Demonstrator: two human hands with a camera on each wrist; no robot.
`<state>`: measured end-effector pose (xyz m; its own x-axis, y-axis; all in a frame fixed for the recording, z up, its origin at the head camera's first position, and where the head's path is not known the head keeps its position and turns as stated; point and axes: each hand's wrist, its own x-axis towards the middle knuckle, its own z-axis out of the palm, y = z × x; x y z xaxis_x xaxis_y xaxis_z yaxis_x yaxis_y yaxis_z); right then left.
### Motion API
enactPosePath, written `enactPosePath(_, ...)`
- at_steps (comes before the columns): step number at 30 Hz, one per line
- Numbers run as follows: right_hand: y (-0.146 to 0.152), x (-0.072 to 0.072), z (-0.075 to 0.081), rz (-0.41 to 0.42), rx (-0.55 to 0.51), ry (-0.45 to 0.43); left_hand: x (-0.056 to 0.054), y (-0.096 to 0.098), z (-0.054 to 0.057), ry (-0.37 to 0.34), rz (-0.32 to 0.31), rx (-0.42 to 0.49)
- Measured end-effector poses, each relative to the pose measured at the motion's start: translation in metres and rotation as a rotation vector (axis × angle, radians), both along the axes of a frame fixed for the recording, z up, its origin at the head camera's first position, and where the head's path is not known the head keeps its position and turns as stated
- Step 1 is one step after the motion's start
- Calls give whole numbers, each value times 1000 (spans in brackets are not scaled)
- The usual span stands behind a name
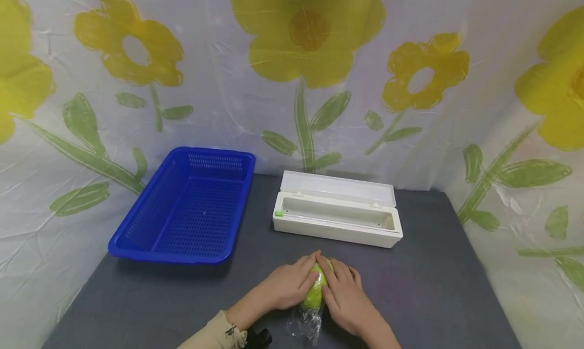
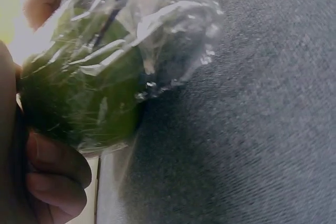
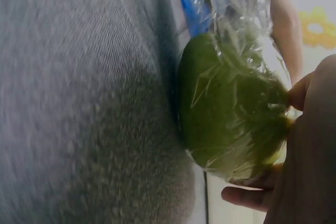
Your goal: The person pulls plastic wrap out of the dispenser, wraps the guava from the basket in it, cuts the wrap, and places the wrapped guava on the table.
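A green pear (image 1: 314, 292) in clear plastic wrap lies on the table in front of the person, and its dark stem shows through the film in the left wrist view. The left hand (image 1: 288, 284) holds it from the left, thumb on top. From the right, the right hand (image 1: 343, 294) holds the same pear, its fingers running over the far end. The fingertips of both hands meet there. Loose plastic wrap (image 1: 306, 324) bunches out at the near end, toward the person. Close up, the film lies creased over the pear (image 3: 231, 108).
A blue plastic basket (image 1: 237, 227) stands at the back left. Behind the hands is a white cling-film dispenser box (image 1: 337, 233) with its lid (image 1: 337, 186) raised. The grey table (image 1: 429, 288) ends at a flower-printed curtain (image 1: 219, 110). A black strap (image 1: 258, 338) sits at the left wrist.
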<state>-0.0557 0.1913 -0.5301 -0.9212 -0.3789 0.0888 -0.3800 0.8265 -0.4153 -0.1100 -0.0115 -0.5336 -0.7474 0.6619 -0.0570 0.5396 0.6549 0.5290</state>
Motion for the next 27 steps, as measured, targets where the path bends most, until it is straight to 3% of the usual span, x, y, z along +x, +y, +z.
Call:
enactPosePath(4,1,-3,-1,3,-5,9,0,3,0,12,10,-8)
enactPosePath(8,-3,-4,-1,-47,-40,16,-1,4,1,21,16,-4)
enactPosePath(14,-8,-5,-3,-84,-45,18,0,2,-8,2,35,28)
enactPosePath(18,-7,-8,-2,-96,-66,1,-6,1,-12,1,47,80)
enactPosePath(23,-8,-9,-4,-77,-88,8,-15,1,-17,-124,108,178)
enactPosePath(27,-11,-6,-6,-14,-42,58,-15,-1,-22,-203,88,231)
